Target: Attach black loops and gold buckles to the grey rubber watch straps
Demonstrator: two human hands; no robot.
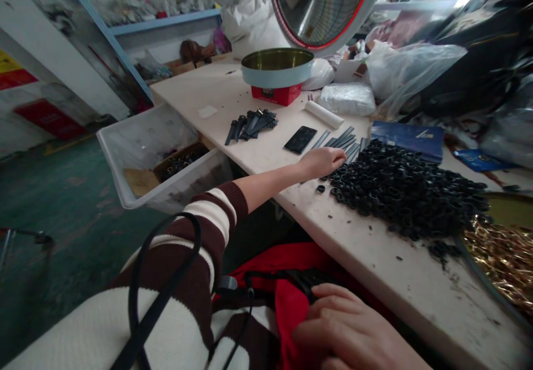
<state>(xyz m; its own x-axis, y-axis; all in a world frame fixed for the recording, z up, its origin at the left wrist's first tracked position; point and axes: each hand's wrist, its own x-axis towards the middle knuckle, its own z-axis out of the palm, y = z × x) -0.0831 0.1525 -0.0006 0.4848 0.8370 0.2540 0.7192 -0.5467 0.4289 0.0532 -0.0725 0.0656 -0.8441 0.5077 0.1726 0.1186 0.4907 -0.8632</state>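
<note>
My left hand (321, 162) reaches across the table, its fingers curled together beside the flat dark strips (343, 139) and the left edge of a heap of small black loops (395, 184). Whatever it may hold is hidden. My right hand (347, 325) is low over my lap, slightly blurred, with its fingers bent inward above red cloth (287, 309); what lies inside them cannot be seen. A black phone (300, 139) rests just beyond my left wrist. Farther left lies a bunch of black strap pieces (253, 125) with small shiny metal parts.
A round tray (506, 261) of gold-coloured metal pieces stands at the right. Behind are a blue folder (408, 139), a white roll (323, 115), a round tin (277, 75) on a red box (277, 94) and a heater (322, 6). An open plastic bin (145, 125) adjoins the table's left edge.
</note>
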